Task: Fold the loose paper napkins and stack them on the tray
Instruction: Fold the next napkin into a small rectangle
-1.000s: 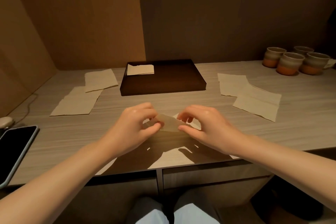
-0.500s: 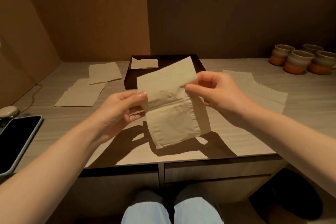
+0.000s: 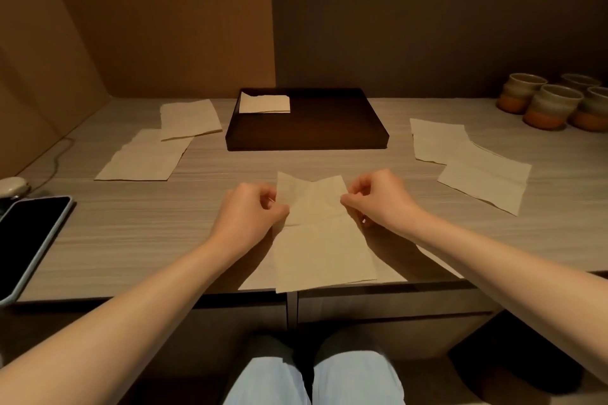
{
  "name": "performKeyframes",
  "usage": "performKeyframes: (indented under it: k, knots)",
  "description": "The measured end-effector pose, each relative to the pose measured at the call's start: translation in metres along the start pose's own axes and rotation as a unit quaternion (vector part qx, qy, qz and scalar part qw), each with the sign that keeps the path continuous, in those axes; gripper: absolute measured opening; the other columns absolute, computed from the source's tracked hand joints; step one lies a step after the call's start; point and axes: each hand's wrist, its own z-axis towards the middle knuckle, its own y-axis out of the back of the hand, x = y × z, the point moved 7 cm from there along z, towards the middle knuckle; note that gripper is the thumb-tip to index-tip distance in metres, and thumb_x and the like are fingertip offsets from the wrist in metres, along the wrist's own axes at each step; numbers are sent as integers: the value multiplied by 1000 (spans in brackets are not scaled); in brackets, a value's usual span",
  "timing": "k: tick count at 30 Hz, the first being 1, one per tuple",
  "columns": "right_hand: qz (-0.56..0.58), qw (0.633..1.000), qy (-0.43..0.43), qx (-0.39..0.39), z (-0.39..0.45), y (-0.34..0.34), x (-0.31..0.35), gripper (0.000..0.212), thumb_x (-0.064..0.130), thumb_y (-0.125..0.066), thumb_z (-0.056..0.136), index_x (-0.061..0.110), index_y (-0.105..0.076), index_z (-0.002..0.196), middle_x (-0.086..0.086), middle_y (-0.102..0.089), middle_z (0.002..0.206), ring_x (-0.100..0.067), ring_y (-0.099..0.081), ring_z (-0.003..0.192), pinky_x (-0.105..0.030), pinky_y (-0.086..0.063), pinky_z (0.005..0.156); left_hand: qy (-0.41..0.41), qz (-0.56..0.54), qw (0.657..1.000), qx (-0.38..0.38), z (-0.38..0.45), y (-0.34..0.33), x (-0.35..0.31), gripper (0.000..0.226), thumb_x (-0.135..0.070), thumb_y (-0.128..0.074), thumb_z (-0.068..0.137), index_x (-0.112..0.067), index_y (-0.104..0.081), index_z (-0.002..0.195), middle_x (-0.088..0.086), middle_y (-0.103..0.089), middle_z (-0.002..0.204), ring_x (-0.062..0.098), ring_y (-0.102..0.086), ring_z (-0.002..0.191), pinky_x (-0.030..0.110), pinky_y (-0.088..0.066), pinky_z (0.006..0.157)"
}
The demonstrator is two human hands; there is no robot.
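Head camera is looking down at two bare hands working near the front edge of the bench. The left hand (image 3: pixel 251 212) is pinching the left side of a thin, soft, beige paper napkin (image 3: pixel 320 240) between thumb and curled fingers. The right hand (image 3: pixel 378 204) is pinching the right side the same way. Both are holding it at the sides, probably so the top half can be bent over evenly. The napkin's far part is lifting up a little and showing a small dip in the middle, while its near part is lying flat and reaching the bench's front edge. It looks wrinkly and floppy, so it will likely bend easily and hold a crease when pressed.

Farther back, at the middle of the bench's back edge, a dark brown, flat, box-shaped wooden tray (image 3: pixel 329 138) is sitting. One small folded beige napkin (image 3: pixel 265 103) is lying in its back left corner, likely the start of the stack.

Two loose flat beige napkins (image 3: pixel 158 148) are overlapping toward the bench's left side, and two more loose flat napkins (image 3: pixel 470 161) are waiting toward the right side. They still need folding.

Round, brown and orange clay cups (image 3: pixel 546 105) are standing in the back right corner. A black phone with a pale case (image 3: pixel 29 237) is lying at the left edge.
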Motion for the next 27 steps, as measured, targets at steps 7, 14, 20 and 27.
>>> performKeyframes:
  k: [7, 14, 20, 27]
  knots:
    - [-162, 970, 180, -30, -29, 7, 15, 30, 27, -57, 96, 18, -59, 125, 2, -66, 113, -10, -62, 98, -26, -54, 83, -125, 152, 980, -26, -17, 5, -5, 39, -25, -61, 89, -26, -51, 127, -11, -53, 115, 4, -49, 103, 26, -48, 85]
    - [-221, 915, 317, 118, -72, -15, 3, 44, 40, -33, 99, 23, -54, 134, 7, -52, 137, -5, -44, 125, -19, -37, 101, -213, 198, 948, 127, -54, -9, 0, 42, -50, -34, 93, -34, -54, 127, -19, -50, 132, -4, -39, 124, 27, -36, 105]
    - [-219, 897, 346, 168, -94, -10, -5, 54, 27, -39, 89, 25, -41, 144, 8, -45, 143, -3, -37, 131, -29, -41, 105, -273, 232, 915, 187, -82, -8, 4, 51, -57, -32, 94, -38, -38, 141, -21, -33, 148, -5, -18, 138, 26, -16, 114]
    - [-272, 859, 396, 178, -107, -10, -9, 66, 28, -54, 84, 22, -35, 147, 5, -39, 147, -9, -36, 134, -22, -35, 107, -341, 270, 881, 188, -89, -5, 7, 74, -29, -72, 77, -33, -36, 142, -14, -43, 143, 7, -36, 132, 29, -34, 107]
